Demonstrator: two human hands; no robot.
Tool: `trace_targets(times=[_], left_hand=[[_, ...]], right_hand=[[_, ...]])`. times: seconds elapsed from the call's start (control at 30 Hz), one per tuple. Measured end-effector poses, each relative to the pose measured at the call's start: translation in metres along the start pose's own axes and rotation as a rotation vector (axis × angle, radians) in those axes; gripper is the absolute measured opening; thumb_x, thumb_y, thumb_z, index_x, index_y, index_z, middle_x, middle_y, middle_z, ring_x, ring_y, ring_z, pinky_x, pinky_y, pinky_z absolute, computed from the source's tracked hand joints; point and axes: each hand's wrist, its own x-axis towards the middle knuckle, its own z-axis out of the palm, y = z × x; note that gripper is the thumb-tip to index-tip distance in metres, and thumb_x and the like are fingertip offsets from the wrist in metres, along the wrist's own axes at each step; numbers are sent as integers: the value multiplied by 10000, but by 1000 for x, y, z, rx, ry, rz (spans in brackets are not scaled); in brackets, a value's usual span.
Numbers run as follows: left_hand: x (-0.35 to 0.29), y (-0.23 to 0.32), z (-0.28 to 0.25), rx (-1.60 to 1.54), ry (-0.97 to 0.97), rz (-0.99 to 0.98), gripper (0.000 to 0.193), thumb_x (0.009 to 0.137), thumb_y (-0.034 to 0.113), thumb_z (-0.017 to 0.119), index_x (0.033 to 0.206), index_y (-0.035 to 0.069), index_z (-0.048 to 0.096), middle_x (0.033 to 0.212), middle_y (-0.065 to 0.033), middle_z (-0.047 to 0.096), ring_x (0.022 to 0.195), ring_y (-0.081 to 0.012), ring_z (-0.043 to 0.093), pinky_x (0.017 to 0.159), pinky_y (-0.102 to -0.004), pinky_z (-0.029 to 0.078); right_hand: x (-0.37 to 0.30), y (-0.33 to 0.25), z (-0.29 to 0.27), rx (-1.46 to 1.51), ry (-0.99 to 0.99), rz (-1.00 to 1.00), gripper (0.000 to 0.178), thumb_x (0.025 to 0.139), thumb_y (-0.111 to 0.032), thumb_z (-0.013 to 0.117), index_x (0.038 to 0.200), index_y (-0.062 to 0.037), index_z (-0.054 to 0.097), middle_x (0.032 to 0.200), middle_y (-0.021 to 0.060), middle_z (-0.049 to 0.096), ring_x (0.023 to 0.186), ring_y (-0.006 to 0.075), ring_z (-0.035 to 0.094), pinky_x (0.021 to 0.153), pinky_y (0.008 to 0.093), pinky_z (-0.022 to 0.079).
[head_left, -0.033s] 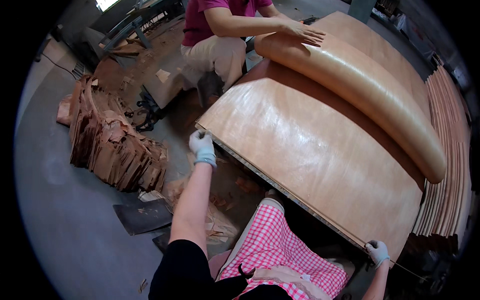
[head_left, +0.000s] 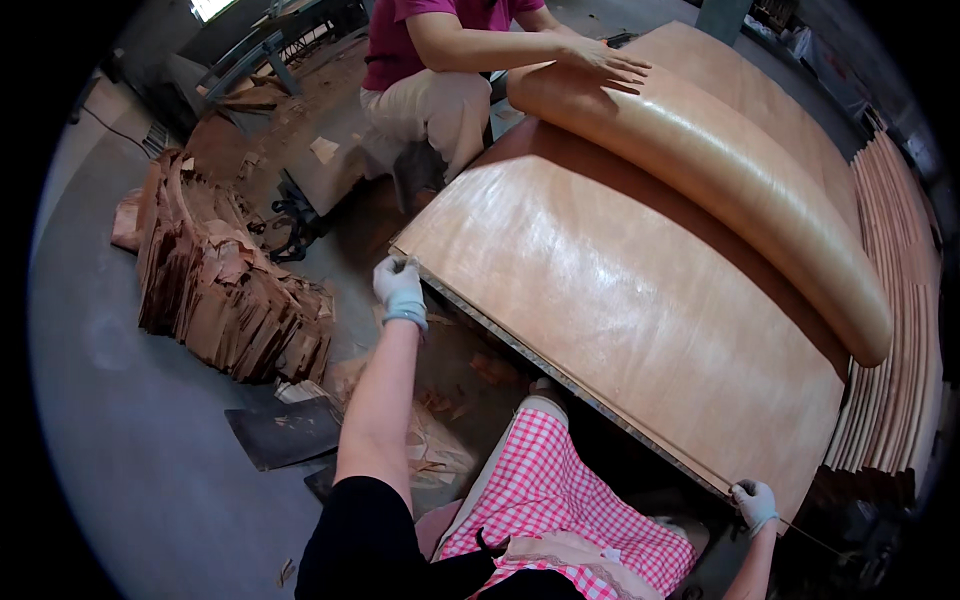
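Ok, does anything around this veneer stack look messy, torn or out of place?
Yes. On the floor to the left, a heap of torn veneer scraps lies in a ragged pile, with smaller bits scattered under the stack's near edge. The top sheet itself looks flat and whole, held at its near corners by the left hand and right hand.

— What's the veneer sheet [head_left: 640,290] like?
— Large, thin, pale reddish-brown wood with a glossy sheen. It lies flat on top of a stack, filling the right half of the view.
— And its near edge?
— Pinched at both corners by gloved hands, left [head_left: 400,290] and right [head_left: 755,503].
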Motion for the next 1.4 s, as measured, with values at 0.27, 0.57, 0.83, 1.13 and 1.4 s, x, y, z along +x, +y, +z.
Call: trace_targets(times=[0.27,0.57,0.83,1.13,1.4], left_hand=[[54,-13,5,396,-27,102,222,674,269,789,758,79,711,1027,-77,664,960,-251,614,868,-324,476],[66,2,3,765,-173,218,243,701,264,707,907,140,740,964,-115,699,895,-304,659,838,-389,506],[45,33,2,892,-107,36,700,699,440,769,1283,133,534,1257,-181,571,1121,-328,574,950,-403,459],[-202,91,54,714,-728,657,717,779,253,628,1363,-55,348,1065,-236,560,1008,-336,556,914,-491,425],[-509,143,66,702,-1292,1069,1008,717,459,703,1440,-42,211,1485,-272,226,1395,-394,173,1143,-470,122]], right_hand=[[2,-39,16,7,-49,-5,199,856,-183,616,784,-4,665,602,20,579,492,93,497,454,262,395],[3,-66,20,-175,-131,64,298,839,-266,607,923,13,675,675,125,635,594,185,615,600,345,489],[33,-8,10,-312,-58,135,447,728,-417,705,895,-2,697,859,211,675,819,317,659,756,391,498],[37,-6,21,-371,-78,116,521,720,-484,674,957,-22,697,986,215,665,934,356,638,833,425,499],[35,2,22,-231,-26,18,458,743,-422,634,950,-18,691,962,210,666,905,352,645,822,421,503]])
